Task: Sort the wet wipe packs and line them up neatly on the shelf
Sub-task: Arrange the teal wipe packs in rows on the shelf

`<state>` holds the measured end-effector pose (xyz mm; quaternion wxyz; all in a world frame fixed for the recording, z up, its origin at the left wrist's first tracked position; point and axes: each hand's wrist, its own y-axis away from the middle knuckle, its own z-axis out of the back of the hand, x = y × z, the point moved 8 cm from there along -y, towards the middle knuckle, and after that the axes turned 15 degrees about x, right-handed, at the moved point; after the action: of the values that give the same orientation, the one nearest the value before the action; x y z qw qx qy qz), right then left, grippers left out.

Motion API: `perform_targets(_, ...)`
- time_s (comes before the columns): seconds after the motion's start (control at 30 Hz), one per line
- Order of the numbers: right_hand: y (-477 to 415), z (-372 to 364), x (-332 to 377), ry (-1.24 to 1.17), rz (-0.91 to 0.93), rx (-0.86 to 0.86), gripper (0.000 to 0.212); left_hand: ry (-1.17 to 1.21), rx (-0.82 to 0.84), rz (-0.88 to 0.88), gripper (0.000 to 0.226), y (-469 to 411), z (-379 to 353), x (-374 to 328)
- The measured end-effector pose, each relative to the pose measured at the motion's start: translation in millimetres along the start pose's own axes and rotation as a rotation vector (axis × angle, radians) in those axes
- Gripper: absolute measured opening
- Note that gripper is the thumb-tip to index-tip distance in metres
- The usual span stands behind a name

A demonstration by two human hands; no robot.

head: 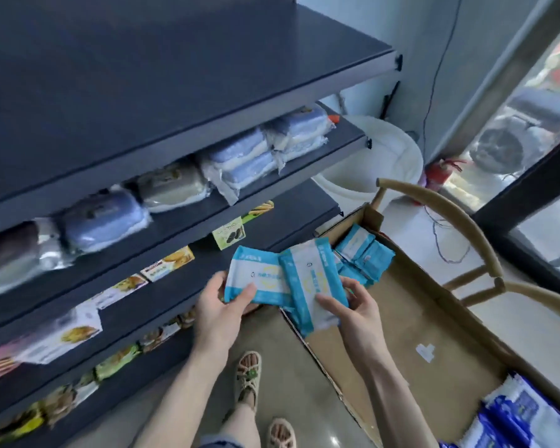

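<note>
Two hands are working just in front of the dark shelf [181, 286]; the left hand [219, 307] is gripping one blue-and-white wet wipe pack [256, 276], its thumb lying across the lower edge; the right hand [358, 313] is pinching a second pack [312, 286], which is overlapping the first; both are hovering over the near rim of a cardboard box [411, 305]; spare packs [366, 253] are lying at its far end; the box is sitting on a wooden chair [459, 221].
</note>
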<state>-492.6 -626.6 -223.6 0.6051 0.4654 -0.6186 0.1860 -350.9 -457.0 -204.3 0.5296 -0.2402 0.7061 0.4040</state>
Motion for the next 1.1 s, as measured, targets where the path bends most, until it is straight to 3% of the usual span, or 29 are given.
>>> perform_targets(0.33,8.4,-176.2,103.0,0.124,0.234,0.382,0.023,0.009,-0.386,-0.275,0.005,101.7,144.4,-104.8)
perform_targets(0.57,17.0,-320.4,126.8,0.194,0.312,0.557,0.021,-0.024,-0.653,-0.353,0.018,169.3,270.0,-144.4)
perform_targets(0.73,28.6,-435.2,112.2,0.221,0.320,0.607,0.026,0.020,-0.703,-0.410,0.009,209.0,374.0,-156.4)
perform_targets(0.87,36.0,-512.7,94.7,0.203,0.322,0.602,0.027,-0.074,-0.687,-0.403,0.008,227.2,447.4,-167.0)
perform_targets(1.1,32.8,-597.7,96.3,0.147,0.359,0.589,0.029,-0.128,-0.633,-0.391,0.016,215.5,536.4,-196.2)
